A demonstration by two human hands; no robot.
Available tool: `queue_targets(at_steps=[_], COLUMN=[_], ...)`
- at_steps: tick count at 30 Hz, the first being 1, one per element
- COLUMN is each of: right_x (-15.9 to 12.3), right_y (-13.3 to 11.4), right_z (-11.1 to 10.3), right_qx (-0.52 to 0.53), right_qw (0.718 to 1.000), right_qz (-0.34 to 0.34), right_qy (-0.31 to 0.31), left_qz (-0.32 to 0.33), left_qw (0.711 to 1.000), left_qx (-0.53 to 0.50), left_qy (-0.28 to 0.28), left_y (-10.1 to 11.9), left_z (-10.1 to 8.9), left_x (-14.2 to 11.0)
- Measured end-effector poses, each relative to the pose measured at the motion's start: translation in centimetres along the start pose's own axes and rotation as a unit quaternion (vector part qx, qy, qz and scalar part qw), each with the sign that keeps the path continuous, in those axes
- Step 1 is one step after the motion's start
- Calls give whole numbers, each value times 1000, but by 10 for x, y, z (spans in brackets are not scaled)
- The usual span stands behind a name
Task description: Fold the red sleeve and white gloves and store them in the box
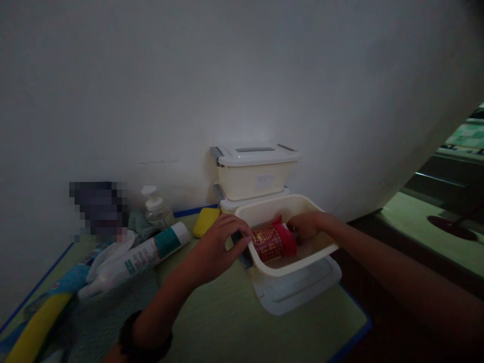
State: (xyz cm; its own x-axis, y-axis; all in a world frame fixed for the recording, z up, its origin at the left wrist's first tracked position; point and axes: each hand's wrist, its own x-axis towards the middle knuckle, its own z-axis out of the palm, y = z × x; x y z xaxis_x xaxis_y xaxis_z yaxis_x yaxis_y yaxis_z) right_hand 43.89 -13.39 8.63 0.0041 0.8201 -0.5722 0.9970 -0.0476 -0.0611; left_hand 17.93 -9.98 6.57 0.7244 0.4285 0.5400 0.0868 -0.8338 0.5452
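Observation:
A cream plastic storage box (270, 270) stands uncovered, and a red package with gold print (269, 243) lies inside it. My left hand (221, 244) is at the box's left rim, thumb and fingers closed around the edge close to the package's end. Inside the box, my right hand (308, 228) is beside the package's right end with its fingers curled down. A small dark thing shows at those fingertips, too dim to name. A pale lid (302, 287) lies under the front of the box.
Behind stands a lidded cream box (257, 179) on another box, against the wall. To the left are a yellow sponge-like block (206, 222), a pump bottle (157, 206), a white tube with a green band (139, 259) and a grey-green towel (113, 317). The table's blue edge (353, 338) is at front right.

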Motion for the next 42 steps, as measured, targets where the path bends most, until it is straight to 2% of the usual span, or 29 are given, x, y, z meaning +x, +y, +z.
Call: queue_targets(at_steps=[4, 7, 10, 14, 17, 22, 23, 25, 29, 32, 37, 42], right_x=[-1, -5, -12, -27, -38, -50, -51, -52, -43, -27, 22, 64], right_y=[-6, -13, -18, -29, -51, -110, -122, -147, -193, -215, -235, -258], right_z=[2, 2, -2, -15, -24, -25, -23, -18, -1, 15, 43, 69], right_qx=[-34, -76, -106, -118, -100, -56, -34, -5, -4, 28, 64, 100], right_qw=[998, 995, 989, 976, 962, 932, 919, 905, 894, 918, 933, 932], right_qz=[41, 71, 85, 86, 53, -30, -65, -119, -189, -207, -248, -278], right_qy=[-22, -3, 51, 164, 247, 357, 387, 409, 406, 337, 253, 212], left_qz=[2, 4, 0, -20, -54, -119, -128, -166, -287, -360, -394, -416], left_qw=[1000, 1000, 1000, 999, 996, 976, 971, 956, 914, 880, 869, 864], left_qx=[7, 8, 9, 31, 70, 175, 194, 224, 249, 243, 232, 202], left_qy=[-7, -7, -1, -6, -23, -49, -62, -90, -143, -191, -190, -198], left_y=[1, 2, 0, -8, -13, -18, -19, -19, -18, -20, -36, -48], left_z=[-1, -3, -7, -24, -43, -82, -91, -108, -133, -145, -156, -160], left_x=[0, -1, -3, -6, -12, -36, -43, -57, -81, -90, -102, -111])
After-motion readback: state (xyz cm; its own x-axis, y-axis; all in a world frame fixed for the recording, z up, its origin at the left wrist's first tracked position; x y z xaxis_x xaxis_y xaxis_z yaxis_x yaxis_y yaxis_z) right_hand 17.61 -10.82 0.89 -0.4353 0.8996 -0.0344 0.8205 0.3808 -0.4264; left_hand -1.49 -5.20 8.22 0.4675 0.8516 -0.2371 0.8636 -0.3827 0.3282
